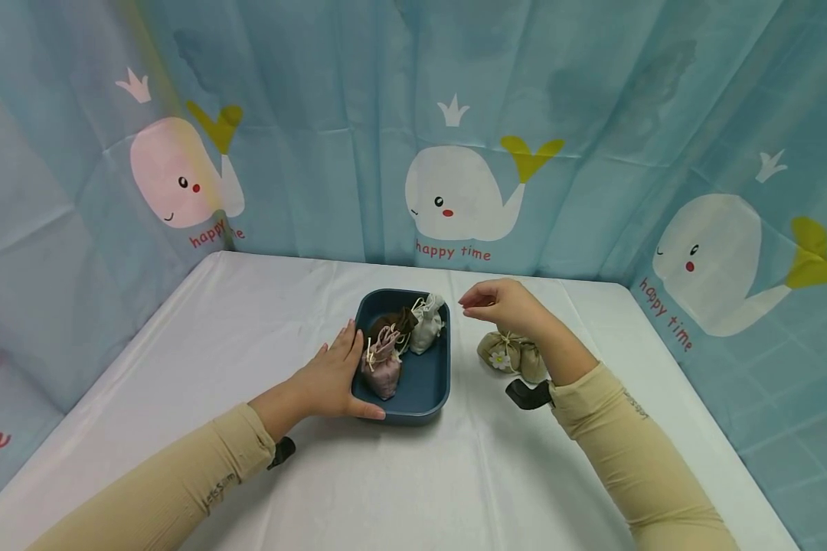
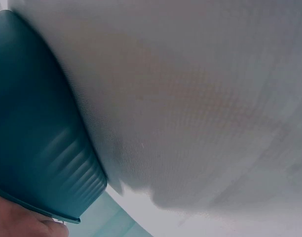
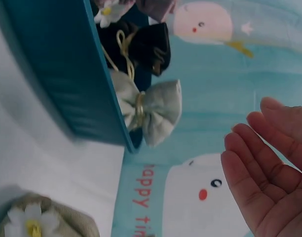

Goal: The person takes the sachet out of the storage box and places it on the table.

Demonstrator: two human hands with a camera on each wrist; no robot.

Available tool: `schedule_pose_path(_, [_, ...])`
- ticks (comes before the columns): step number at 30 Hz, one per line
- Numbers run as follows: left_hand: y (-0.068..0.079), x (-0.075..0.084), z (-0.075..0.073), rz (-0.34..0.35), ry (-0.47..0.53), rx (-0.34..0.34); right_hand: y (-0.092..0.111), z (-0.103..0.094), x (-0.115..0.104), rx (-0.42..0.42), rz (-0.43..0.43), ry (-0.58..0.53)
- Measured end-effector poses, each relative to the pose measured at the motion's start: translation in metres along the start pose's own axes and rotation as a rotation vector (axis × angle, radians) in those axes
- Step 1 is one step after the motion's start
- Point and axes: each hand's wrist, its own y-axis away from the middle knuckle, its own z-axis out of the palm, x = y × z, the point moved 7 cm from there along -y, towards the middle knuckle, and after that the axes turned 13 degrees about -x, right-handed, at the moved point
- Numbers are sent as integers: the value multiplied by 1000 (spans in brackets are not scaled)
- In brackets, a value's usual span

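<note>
Head view — left hand (image 1: 325,380), fingers (image 1: 348,339) straight, against blue tub (image 1: 423,389); right hand (image 1: 512,308) raised — fingers loosely bent, empty.

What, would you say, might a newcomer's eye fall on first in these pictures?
Probably the dark blue tray in the middle of the white table, holding three small drawstring pouches, with the left hand against its left side. Next come the big whales printed on the blue curtain behind the table. The right hand, holding nothing, hovers right of the tray, near a beige pouch with a white flower.
</note>
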Motion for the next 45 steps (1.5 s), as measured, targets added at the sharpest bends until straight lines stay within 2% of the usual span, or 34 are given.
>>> schedule_pose_path(8, [-1,-1,1,-5,-16,9,-16,16,-14,-45,-29,-15])
schedule_pose_path(23, [-2,-1,2,0,-14,4,-44,43,-36,-94,-77,70])
schedule_pose_path(35, [-1,-1,1,5,-13,5,-60,64,-42,-161,-108,95])
schedule_pose_path(45, [0,1,-1,12,-17,7,-69,75,-43,-211,-69,124])
